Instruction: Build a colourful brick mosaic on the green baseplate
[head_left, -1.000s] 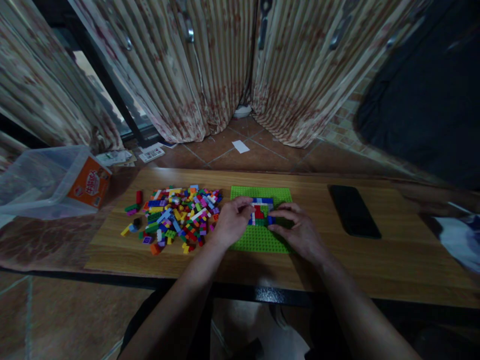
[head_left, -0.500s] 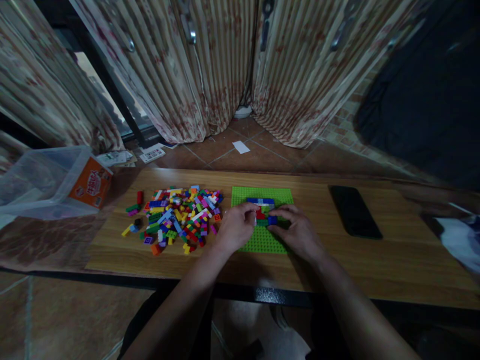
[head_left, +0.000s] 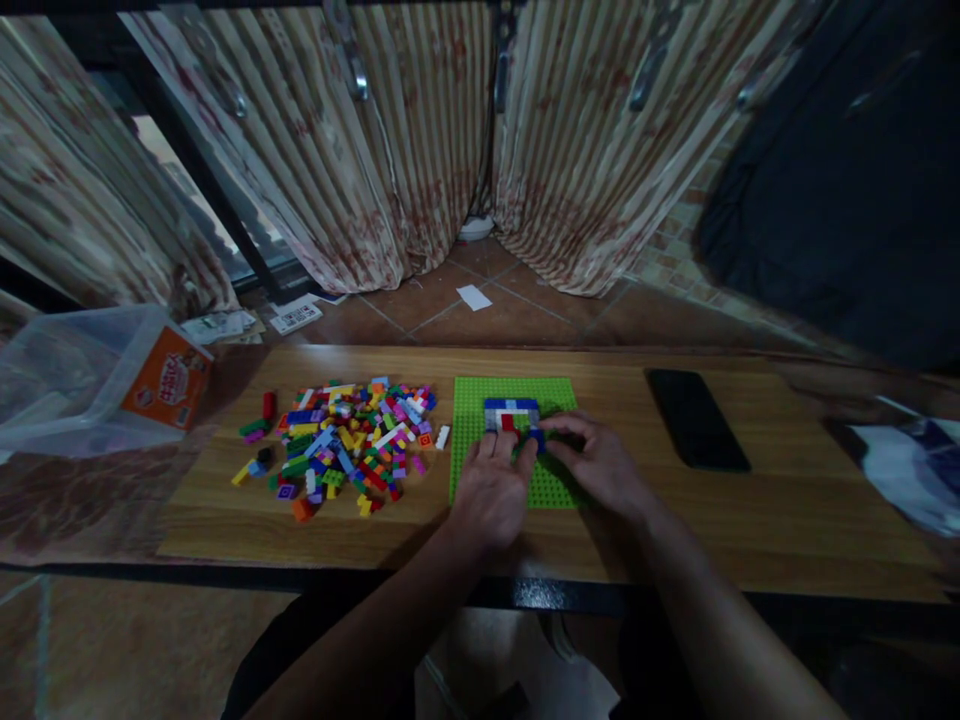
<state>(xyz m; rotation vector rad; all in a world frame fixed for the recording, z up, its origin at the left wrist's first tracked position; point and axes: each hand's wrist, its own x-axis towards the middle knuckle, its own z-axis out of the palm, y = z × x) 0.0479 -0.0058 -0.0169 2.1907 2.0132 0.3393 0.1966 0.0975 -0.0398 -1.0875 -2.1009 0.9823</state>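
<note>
A small brick build [head_left: 511,407] with blue, grey, white and red parts stands on the green baseplate [head_left: 555,492]. My left hand [head_left: 491,495] reaches over the build's near side. Its stretched fingers rest on the bricks and cover part of them, with the thumb apart on the right. At the near right corner of the build, a dark blue brick [head_left: 537,440] is between the thumb and forefinger of my right hand [head_left: 600,468]. What lies under the left fingertips is hidden.
A pile of loose bricks [head_left: 349,440] covers the table's left part, with a white brick [head_left: 442,437] near the baseplate. A black phone [head_left: 697,420] lies to the right. A clear plastic box [head_left: 90,375] stands far left. White crumpled material [head_left: 907,475] is far right.
My left hand has moved nearer and slightly right, its fingers now spread over the build. More of the build's left side shows. My right hand remains at the blue brick. The view has shifted slightly.
</note>
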